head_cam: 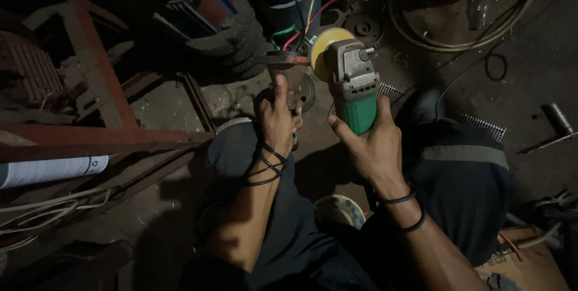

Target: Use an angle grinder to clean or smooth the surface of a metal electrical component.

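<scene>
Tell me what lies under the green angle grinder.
Under the green angle grinder, gripped by the right hand, a strip of wire mesh lies on the dirty floor. The grinder and hand cover the mesh's middle; the dark knee hides more.

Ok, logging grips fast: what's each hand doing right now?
Left hand: closed on a small metal part.
Right hand: closed around the green grinder.
</scene>
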